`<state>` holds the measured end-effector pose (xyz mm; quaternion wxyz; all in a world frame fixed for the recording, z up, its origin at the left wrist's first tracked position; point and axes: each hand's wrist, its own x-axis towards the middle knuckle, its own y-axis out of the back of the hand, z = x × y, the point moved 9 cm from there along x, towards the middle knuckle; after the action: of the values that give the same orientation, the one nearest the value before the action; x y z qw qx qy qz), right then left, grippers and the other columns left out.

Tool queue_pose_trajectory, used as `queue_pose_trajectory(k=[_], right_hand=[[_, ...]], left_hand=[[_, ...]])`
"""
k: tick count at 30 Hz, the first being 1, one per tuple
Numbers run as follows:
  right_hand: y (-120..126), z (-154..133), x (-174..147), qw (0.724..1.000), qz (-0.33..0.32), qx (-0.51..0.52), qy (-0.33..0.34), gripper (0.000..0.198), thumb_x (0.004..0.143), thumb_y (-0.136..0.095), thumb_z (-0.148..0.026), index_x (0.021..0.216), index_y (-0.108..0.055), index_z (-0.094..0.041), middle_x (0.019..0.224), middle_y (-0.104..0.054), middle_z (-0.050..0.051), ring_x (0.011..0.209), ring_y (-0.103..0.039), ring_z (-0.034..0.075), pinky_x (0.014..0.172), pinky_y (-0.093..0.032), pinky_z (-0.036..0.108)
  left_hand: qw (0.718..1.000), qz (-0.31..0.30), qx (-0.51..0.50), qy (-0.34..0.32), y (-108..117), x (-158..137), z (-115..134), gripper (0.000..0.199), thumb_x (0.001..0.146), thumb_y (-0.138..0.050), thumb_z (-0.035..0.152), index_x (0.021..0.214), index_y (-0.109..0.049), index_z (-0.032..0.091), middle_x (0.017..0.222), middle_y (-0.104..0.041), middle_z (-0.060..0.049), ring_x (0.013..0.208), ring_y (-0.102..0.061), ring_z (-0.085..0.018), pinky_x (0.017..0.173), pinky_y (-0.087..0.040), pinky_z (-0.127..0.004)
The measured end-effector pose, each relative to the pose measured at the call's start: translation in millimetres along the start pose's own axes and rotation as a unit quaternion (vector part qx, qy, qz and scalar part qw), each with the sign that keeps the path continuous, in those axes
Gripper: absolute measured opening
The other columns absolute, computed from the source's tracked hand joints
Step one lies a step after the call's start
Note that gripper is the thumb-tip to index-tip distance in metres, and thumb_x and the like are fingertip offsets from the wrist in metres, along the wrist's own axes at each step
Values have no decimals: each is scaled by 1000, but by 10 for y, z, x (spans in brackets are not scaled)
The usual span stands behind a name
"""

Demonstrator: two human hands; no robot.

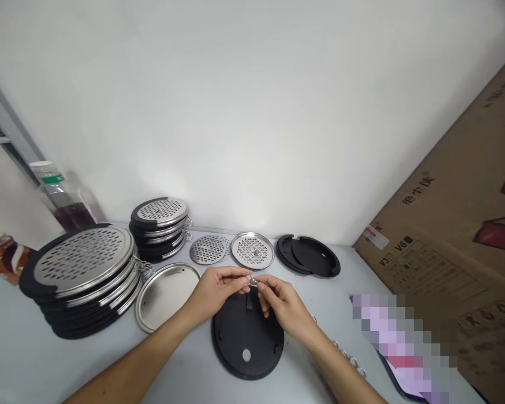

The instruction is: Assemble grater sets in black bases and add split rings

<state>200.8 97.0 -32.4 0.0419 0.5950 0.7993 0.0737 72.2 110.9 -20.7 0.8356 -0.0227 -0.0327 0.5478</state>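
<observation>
My left hand (219, 292) and my right hand (284, 308) meet at the far edge of a round black disc (246, 331). Between them, both hands pinch a small metal ring (253, 280); its finer details are too small to make out. The disc lies flat on the table, with a dark tab near its far edge and a pale round spot near its close edge. Just left of it, a shallow round metal dish (162, 306) sits partly behind my left hand and forearm.
Stacks of black-rimmed cases with perforated metal lids (84, 261) (162, 212) stand left. Behind my hands lie a perforated plate (209, 249), a perforated lid (252, 252) and black covers (315, 257). Metal rings (353, 362), a blurred phone (404, 359) and a cardboard box (446, 252) are right.
</observation>
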Motion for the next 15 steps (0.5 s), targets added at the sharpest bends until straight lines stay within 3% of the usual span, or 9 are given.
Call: queue_pose_trajectory(k=[8,11,15], right_hand=[[-36,7,2,1000,-16,-15,1,31,90,-50,-39,92,-69,-15,60,-48,-3,49,-45,9,50,-40,22],[-17,11,-14,999,15,-40,13,27,87,-55,-37,94,-72,-17,72,-57,0,53,-49,9,51,-43,22],[28,14,-42,996,57,-67,28,24,84,-59,-35,94,-72,-18,78,-66,4,60,-57,13,58,-47,25]], left_hand=[[991,52,111,-51,33,-27,109,19,85,-61,31,92,-69,16,82,-67,-3,72,-64,-14,68,-51,-25],[983,61,159,-67,15,-73,144,16,87,-57,30,91,-65,17,76,-63,-1,66,-62,-13,65,-49,-24],[987,41,136,-74,-30,-82,145,14,87,-57,28,92,-65,17,77,-63,-1,71,-62,-14,68,-50,-25]])
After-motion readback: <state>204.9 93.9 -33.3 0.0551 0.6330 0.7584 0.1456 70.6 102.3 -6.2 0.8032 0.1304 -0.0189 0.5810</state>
